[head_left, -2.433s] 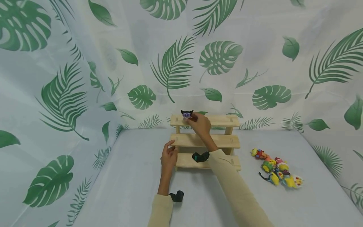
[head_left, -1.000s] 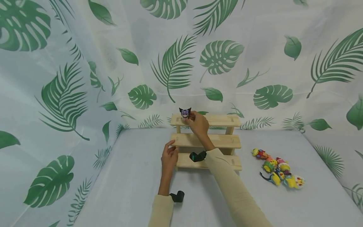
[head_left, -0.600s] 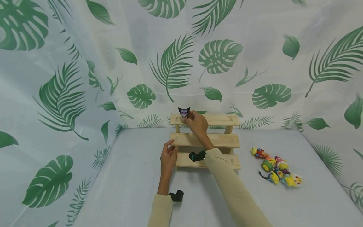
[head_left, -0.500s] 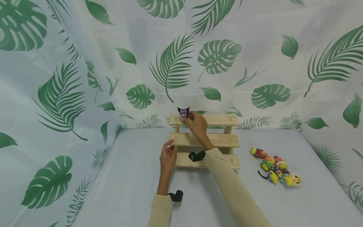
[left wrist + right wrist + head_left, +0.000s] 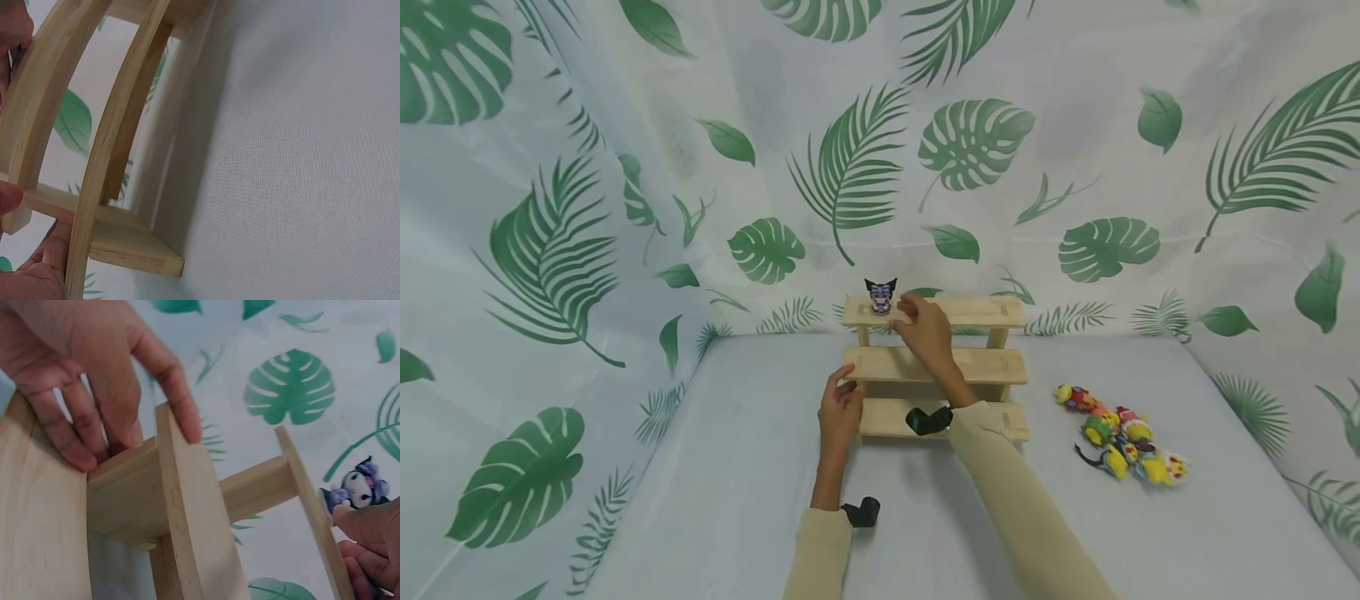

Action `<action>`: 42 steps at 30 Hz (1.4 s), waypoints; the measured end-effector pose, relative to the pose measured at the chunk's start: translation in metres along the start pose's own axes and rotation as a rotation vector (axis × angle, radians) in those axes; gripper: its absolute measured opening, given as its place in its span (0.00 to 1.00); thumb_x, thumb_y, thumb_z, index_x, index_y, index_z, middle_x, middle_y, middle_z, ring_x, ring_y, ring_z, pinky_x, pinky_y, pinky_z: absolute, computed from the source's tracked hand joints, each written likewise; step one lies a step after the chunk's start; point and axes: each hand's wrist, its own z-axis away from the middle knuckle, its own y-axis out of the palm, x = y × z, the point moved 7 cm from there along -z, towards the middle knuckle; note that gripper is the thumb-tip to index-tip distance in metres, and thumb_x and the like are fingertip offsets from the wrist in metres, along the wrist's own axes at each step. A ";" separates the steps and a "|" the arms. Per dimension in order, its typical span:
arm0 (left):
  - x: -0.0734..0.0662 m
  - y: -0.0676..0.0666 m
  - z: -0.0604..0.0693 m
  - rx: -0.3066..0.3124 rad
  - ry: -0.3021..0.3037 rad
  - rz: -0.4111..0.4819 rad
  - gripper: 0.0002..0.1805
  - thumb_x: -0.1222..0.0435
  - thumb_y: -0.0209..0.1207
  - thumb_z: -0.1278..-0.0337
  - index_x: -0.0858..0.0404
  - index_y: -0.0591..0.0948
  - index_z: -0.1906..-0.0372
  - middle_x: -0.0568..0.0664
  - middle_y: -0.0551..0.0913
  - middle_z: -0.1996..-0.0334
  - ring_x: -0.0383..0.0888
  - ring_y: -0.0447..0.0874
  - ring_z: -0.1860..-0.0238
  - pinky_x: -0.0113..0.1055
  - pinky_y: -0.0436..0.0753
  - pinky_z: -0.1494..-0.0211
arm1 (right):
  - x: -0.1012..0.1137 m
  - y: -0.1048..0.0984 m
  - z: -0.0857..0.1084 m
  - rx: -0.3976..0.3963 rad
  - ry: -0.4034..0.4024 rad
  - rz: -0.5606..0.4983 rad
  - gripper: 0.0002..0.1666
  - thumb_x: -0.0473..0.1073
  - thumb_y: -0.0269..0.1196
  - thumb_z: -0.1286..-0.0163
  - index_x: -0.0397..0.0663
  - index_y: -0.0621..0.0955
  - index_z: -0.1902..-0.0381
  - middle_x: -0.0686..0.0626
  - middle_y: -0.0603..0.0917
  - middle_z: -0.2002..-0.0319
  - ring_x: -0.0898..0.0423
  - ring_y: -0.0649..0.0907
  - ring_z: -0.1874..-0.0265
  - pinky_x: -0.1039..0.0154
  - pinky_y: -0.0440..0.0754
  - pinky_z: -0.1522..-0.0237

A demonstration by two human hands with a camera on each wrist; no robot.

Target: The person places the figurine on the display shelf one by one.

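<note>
A small black-and-purple figurine (image 5: 881,296) with pointed ears stands upright on the left part of the top board of a three-tier wooden display shelf (image 5: 977,312). Just right of it is my right hand (image 5: 925,329), its thumb and fingers parted. The head view shows a narrow gap to the figurine; in the right wrist view the thumb overlaps the figurine's (image 5: 359,490) edge. My left hand (image 5: 841,408) holds the shelf's left side. Its index fingertip lies on the end of the middle board, and the other fingers sit lower by the side support (image 5: 125,487).
Several colourful toy figures (image 5: 1120,433), mostly yellow, red and green, lie in a cluster on the white surface (image 5: 730,467) to the right of the shelf. A white leaf-print curtain (image 5: 1037,150) rises behind and at both sides.
My right hand carried the figurine a little left along the top board, then its fingers parted from it and left it standing. The left hand stays at the shelf's side. The view shifts slightly.
</note>
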 end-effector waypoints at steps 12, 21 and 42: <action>0.013 0.000 -0.006 -0.034 0.022 -0.037 0.22 0.67 0.57 0.35 0.48 0.77 0.39 0.58 0.83 0.48 0.49 0.83 0.49 0.37 0.81 0.54 | -0.034 -0.054 0.064 -0.100 0.115 -0.239 0.16 0.42 0.65 0.33 0.39 0.83 0.50 0.41 0.87 0.55 0.54 0.85 0.60 0.69 0.82 0.57; 0.011 -0.003 -0.006 -0.031 0.009 -0.024 0.22 0.67 0.58 0.35 0.47 0.76 0.39 0.58 0.84 0.49 0.49 0.83 0.50 0.36 0.81 0.54 | -0.055 -0.098 0.121 -0.233 0.242 -0.317 0.13 0.36 0.65 0.34 0.31 0.83 0.56 0.32 0.86 0.61 0.69 0.82 0.70 0.78 0.77 0.67; -0.012 0.000 0.008 0.035 -0.040 -0.035 0.23 0.69 0.56 0.34 0.58 0.73 0.35 0.63 0.80 0.44 0.54 0.82 0.46 0.36 0.81 0.53 | -0.164 -0.145 0.195 -0.485 0.654 -0.423 0.20 0.43 0.60 0.29 0.37 0.76 0.44 0.59 0.77 0.61 0.71 0.84 0.73 0.77 0.81 0.68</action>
